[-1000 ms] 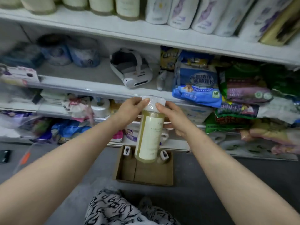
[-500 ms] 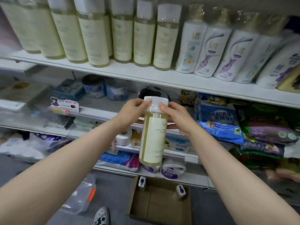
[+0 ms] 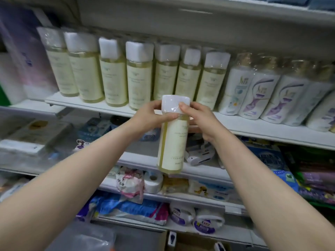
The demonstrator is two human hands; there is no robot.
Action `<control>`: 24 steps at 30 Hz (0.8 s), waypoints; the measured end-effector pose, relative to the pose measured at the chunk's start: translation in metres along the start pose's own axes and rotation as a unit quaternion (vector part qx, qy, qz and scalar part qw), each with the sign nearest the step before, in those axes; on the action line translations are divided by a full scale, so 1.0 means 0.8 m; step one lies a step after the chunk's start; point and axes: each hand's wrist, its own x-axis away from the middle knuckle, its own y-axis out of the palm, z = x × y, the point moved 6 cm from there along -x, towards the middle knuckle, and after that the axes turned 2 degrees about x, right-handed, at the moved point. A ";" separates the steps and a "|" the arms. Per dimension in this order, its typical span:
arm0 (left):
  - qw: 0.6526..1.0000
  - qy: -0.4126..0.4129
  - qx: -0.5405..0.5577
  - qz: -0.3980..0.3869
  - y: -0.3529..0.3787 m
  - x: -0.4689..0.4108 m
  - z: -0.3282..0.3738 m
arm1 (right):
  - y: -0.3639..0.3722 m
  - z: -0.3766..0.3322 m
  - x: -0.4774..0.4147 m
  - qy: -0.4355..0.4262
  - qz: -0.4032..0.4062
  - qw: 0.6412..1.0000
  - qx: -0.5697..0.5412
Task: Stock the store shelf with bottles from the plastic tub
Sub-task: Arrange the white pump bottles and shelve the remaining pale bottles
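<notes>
Head view: bottle (image 3: 172, 142) hangs upright in mid-air, just in front of the shelf (image 3: 262, 130) lip, label facing out. Left hand (image 3: 152, 116) pinches the white cap (image 3: 175, 103) from 9 o'clock, right hand (image 3: 199, 120) pinches it from 3 o'clock. Matching bottles (image 3: 138, 77) stand in a row at 12 o'clock. My guess: gripping up top leaves the base free to slide in beside them.

Bare forearms (image 3: 76, 178), bare left grip (image 3: 150, 118), right grip (image 3: 203, 122)
</notes>
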 end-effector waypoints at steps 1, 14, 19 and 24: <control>1.000 0.007 -0.002 0.001 -0.007 -0.005 0.006 | 0.003 -0.009 -0.004 -0.006 0.003 1.000 0.001; 0.990 0.131 0.015 0.048 -0.059 -0.062 0.090 | 0.012 -0.116 -0.053 -0.105 0.063 0.992 0.012; 0.987 0.156 0.025 0.041 -0.062 -0.077 0.095 | 0.010 -0.126 -0.064 -0.126 0.087 0.988 -0.014; 0.984 0.176 0.017 0.025 -0.062 -0.089 0.091 | 0.010 -0.124 -0.075 -0.144 0.112 0.983 -0.027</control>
